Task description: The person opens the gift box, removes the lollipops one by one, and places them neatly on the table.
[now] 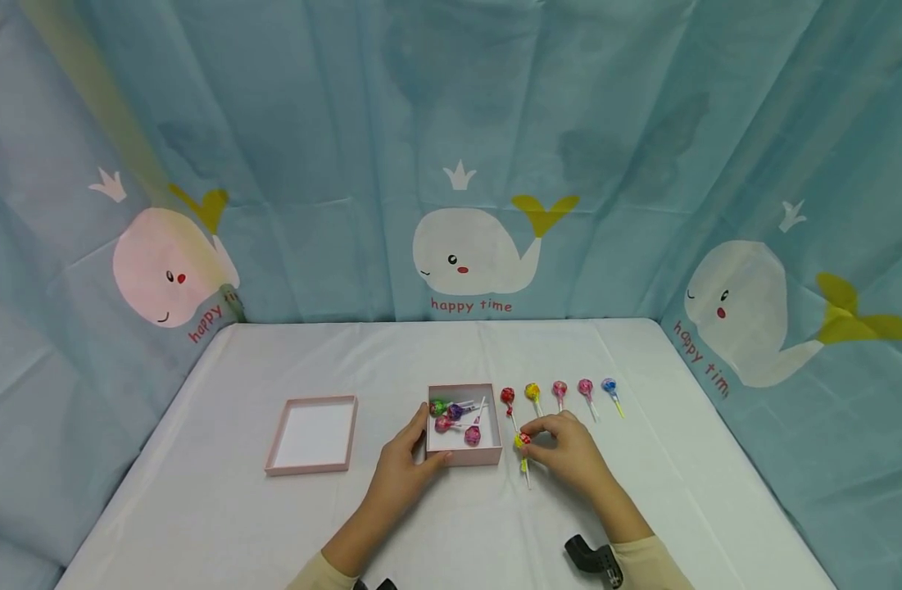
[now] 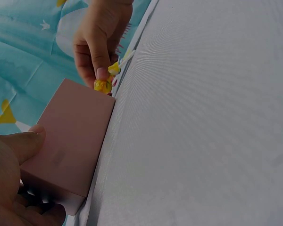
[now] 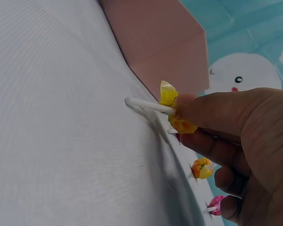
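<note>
A small pink box point(image 1: 487, 456) stands mid-table with several wrapped lollipops point(image 1: 455, 418) inside. My left hand point(image 1: 406, 459) grips the box's near left corner, its thumb on the wall point(image 2: 66, 141). Just right of the box, my right hand point(image 1: 561, 447) pinches a yellow-wrapped lollipop point(image 1: 523, 441) by its head point(image 3: 179, 123), the white stick point(image 3: 141, 103) pointing toward me and lying on the cloth. The same lollipop point(image 2: 104, 85) sits close to the box's corner in the left wrist view.
The box's pink lid point(image 1: 312, 434) lies open side up to the left. A row of several lollipops point(image 1: 559, 392) in red, yellow, pink and blue wrappers lies beyond my right hand. A white cloth point(image 1: 200, 508) covers the table; a whale-print curtain point(image 1: 473, 254) hangs behind.
</note>
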A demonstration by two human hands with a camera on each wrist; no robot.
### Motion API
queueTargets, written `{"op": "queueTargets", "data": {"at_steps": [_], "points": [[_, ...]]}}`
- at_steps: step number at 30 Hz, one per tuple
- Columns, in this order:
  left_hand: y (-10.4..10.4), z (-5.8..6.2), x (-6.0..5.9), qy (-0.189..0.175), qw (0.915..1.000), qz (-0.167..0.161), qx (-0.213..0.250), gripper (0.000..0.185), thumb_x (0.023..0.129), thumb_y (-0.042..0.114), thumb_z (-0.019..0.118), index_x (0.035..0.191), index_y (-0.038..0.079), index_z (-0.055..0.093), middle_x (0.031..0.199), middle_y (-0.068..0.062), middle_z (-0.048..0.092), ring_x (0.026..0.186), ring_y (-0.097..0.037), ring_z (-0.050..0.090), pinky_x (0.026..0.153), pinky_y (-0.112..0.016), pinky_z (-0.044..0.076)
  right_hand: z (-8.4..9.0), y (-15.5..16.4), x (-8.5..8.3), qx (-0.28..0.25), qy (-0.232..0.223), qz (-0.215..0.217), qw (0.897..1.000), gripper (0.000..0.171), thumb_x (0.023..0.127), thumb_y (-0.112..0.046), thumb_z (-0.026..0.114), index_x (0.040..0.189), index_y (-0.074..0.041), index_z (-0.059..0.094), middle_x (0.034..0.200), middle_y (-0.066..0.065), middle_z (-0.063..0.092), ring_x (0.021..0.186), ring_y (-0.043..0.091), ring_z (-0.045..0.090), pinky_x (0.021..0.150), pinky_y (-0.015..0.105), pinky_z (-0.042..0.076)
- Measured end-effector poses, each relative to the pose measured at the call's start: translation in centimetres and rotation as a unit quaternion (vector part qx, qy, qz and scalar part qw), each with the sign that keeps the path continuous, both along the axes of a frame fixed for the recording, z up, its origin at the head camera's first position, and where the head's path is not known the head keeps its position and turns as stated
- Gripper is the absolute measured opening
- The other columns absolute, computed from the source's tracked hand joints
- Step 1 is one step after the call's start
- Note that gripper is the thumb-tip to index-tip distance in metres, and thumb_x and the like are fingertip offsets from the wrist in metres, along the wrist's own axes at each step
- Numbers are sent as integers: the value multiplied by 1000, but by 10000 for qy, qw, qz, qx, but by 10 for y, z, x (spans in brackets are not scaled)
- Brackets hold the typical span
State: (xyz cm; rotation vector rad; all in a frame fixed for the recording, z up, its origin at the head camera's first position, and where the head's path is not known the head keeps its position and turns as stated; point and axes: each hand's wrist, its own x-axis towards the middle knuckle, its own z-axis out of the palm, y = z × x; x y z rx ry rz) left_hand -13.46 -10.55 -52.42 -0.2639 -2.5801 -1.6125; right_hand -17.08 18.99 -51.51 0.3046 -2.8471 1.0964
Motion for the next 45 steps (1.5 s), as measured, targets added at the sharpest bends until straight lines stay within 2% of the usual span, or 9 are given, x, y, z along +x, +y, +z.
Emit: {"op": "queueTargets", "data": {"at_steps": [8,12,17,27,36,45], "points": [[-1,0,-1,51,10000,5,-6,91,87,28,84,160,7,33,164,-7,33,151,-25,34,118,-38,37,-7,0,-3,297,306,62,9991,25,74,-26,93,95,-29,80,95,-18,73,88,13,55,77,33,48],[-1,0,-1,100,9999,44,-96,91,86,28,84,160,7,34,164,-7,34,150,-26,35,117,-38,38,-6,-1,-2,326,151,16,9994,24,76,-29,92,96,-31,79,96,-18,71,88,12,53,76,31,47],[-1,0,-1,100,9999,47,-131,91,86,28,84,160,8,34,164,-6,34,150,-24,35,118,-37,37,-4,-1,-2,348,3,9,9994,24,77,-30,92,97,-32,79,99,-17,72,91,11,53,81,34,50],[-1,-1,-2,311,9993,58,-186,92,86,29,84,158,3,35,163,-12,36,149,-30,37,116,-41,39,-3,-1,-1,456,33,70,9989,27,77,-27,92,101,-30,79,104,-16,73,95,11,54,86,37,53],[0,0,-2,153,9997,83,-176,90,87,27,83,159,5,34,163,-10,36,149,-30,37,117,-41,38,-5,1,-2,464,-17,12,9989,26,78,-29,91,100,-30,79,100,-19,71,94,8,53,85,35,52],[0,0,-1,248,9996,51,-149,90,86,26,84,159,3,35,163,-11,35,149,-29,36,117,-41,38,-6,-1,-1,316,-44,33,9995,24,79,-29,90,99,-31,79,101,-17,71,94,9,54,85,36,52]]}}
